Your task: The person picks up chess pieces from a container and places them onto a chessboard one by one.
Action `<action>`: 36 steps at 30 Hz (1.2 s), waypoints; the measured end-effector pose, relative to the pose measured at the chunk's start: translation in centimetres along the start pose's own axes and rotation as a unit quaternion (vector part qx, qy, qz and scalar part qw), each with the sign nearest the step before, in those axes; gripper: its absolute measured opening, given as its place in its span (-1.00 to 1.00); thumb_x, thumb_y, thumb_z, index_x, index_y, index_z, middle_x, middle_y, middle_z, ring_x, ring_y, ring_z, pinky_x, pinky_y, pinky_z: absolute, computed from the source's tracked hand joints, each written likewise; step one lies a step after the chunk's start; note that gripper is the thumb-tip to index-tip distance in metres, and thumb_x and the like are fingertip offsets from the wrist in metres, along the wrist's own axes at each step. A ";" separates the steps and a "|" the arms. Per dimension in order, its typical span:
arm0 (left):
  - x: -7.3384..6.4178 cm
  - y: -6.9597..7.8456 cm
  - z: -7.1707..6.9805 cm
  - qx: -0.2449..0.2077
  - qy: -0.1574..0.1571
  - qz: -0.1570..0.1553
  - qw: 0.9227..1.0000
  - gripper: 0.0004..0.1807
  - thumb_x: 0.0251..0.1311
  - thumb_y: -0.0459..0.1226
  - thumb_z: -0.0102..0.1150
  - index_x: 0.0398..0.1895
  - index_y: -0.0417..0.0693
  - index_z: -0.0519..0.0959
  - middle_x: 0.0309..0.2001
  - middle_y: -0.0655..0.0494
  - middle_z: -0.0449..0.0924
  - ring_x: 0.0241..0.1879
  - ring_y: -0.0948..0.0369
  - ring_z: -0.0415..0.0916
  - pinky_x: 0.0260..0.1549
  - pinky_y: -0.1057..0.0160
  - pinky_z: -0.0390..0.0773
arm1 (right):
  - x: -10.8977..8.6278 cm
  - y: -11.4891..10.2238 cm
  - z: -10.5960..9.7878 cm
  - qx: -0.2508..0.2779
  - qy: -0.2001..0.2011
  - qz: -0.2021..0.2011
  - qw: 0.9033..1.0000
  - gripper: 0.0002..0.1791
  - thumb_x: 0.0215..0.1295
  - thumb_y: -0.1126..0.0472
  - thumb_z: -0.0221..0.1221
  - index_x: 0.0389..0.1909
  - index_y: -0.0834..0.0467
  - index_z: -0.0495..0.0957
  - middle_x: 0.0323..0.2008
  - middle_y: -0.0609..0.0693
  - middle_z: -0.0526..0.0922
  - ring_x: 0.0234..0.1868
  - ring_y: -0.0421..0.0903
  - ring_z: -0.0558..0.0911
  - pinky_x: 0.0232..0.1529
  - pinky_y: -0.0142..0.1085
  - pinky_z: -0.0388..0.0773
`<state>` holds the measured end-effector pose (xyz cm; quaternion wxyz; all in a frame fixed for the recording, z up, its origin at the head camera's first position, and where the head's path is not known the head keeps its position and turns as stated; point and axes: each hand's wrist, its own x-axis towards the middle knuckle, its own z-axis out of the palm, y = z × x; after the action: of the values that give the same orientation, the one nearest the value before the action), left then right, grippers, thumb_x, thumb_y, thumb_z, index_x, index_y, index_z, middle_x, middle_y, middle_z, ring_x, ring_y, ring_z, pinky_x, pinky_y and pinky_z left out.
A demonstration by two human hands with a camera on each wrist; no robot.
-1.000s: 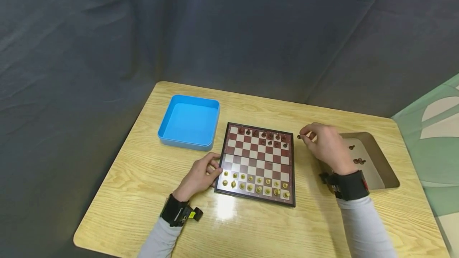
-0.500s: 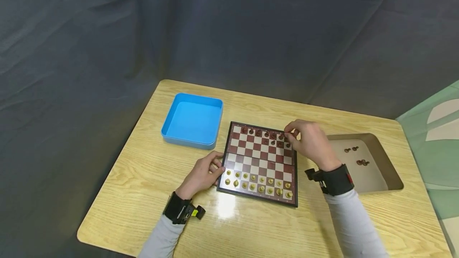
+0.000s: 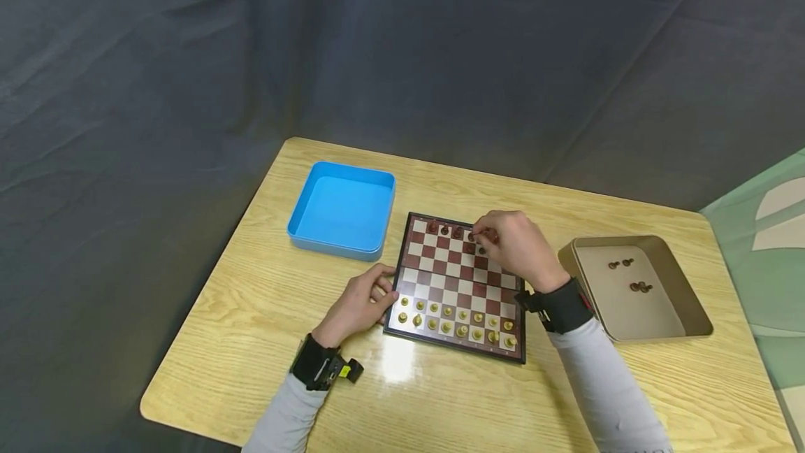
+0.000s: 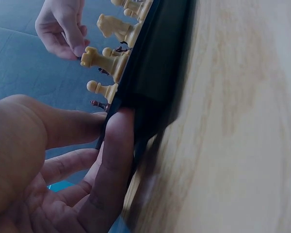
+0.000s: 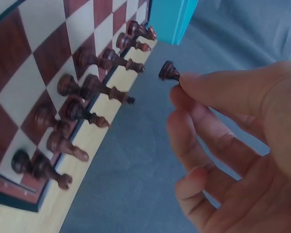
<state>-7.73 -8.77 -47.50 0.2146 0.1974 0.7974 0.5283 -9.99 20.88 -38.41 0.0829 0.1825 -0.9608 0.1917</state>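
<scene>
A chessboard (image 3: 434, 285) lies on the wooden table, with pale pieces in two rows at the near side and dark pieces along the far side. My left hand (image 3: 361, 303) grips its left edge, the thumb at the upper rim and the index finger against the side. Over the far rows, my right hand (image 3: 518, 247) pinches a dark brown chess piece (image 5: 169, 72) between thumb and index finger. Its base points toward the board and its top is hidden in the fingers. Near the left hand stands a pale rook (image 4: 104, 63).
A blue tray (image 3: 333, 247) stands behind and left of the board. To the right, a beige box (image 3: 629, 324) holds several dark chess pieces (image 3: 640, 286). A dark curtain (image 3: 428, 75) hangs behind the table.
My right hand has moved left from beside the beige box to over the board's far rows, carrying the dark chess piece. The left hand keeps its grip on the board's edge.
</scene>
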 end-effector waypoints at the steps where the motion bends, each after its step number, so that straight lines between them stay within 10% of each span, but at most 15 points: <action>1: 0.0 0.0 0.0 0.000 0.000 0.000 1.000 -0.56 0.13 -0.24 0.05 0.11 0.00 0.26 -0.35 0.11 0.44 -0.66 0.20 0.49 -0.75 0.29 0.52 | 0.1 0.0 0.1 0.001 -0.003 0.002 1.000 -0.90 0.02 0.23 0.19 -0.40 -0.03 0.57 -0.45 -0.21 0.51 -0.53 -0.35 0.42 -0.61 -0.42 0.39; 36: 0.0 0.0 0.1 0.010 0.003 0.000 1.000 -0.56 0.13 -0.24 0.05 0.10 0.02 0.27 -0.36 0.13 0.44 -0.67 0.21 0.48 -0.75 0.29 0.52 | 1.2 0.4 4.0 -0.009 -0.034 0.007 0.999 -0.89 -0.02 0.23 0.23 -0.41 0.03 0.63 -0.38 -0.15 0.55 -0.50 -0.29 0.47 -0.66 -0.41 0.39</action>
<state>-7.71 -8.69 -47.53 0.2104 0.1983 0.8032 0.5209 -11.62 19.21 -41.85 0.0508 0.1813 -0.9660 0.1772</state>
